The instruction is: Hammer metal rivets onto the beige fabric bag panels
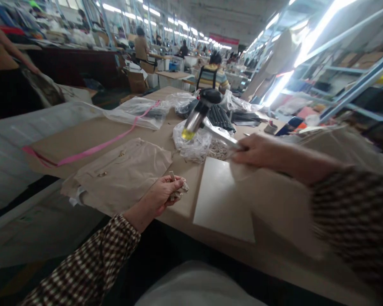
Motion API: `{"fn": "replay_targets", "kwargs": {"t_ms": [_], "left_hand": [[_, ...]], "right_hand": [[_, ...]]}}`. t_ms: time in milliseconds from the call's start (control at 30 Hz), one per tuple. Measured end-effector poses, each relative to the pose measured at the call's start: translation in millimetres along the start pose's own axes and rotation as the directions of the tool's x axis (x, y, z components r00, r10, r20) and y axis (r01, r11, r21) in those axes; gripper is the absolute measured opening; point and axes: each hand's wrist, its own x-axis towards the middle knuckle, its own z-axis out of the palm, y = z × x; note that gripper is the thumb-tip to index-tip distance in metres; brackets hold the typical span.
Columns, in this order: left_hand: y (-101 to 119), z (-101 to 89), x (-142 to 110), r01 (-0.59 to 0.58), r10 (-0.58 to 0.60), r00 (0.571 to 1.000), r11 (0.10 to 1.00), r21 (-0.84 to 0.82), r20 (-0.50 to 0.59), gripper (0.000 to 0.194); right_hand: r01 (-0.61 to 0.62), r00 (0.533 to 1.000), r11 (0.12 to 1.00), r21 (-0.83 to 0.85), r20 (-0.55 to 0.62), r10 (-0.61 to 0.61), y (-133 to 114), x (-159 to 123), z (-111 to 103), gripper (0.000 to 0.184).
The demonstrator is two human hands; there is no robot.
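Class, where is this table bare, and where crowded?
Bare: the pale rectangular board right of the left hand; brown tabletop between the pink ribbon and clear plastic sheet. Crowded: beyond the board, with a crumpled clear plastic bag and small pale strips.

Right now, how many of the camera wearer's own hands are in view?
2: the left hand, by the beige cloth, holding small pale pieces; and the right hand, gripping a hammer. Neither is fully hidden.
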Motion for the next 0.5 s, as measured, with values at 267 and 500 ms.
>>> {"fn": "replay_targets", "kwargs": {"t_ms": [267, 500], "left_hand": [[3.5, -8.8, -16.1, 0.041, -0.035, 0.990, 0.998, 0.038, -0.134, 0.025], [-1.1, 44.1, -16.9, 0.119, -0.127, 0.953, 0.992, 0.046, 0.274, 0.042]], "right_hand": [[-0.041, 0.941, 0.989, 0.143, 0.339, -0.010, 25.2, 6.2, 129.6, 0.015], [-0.178, 0.980, 0.682, 0.709, 0.186, 0.062, 35.1, -26.0, 98.1, 0.047]]}}
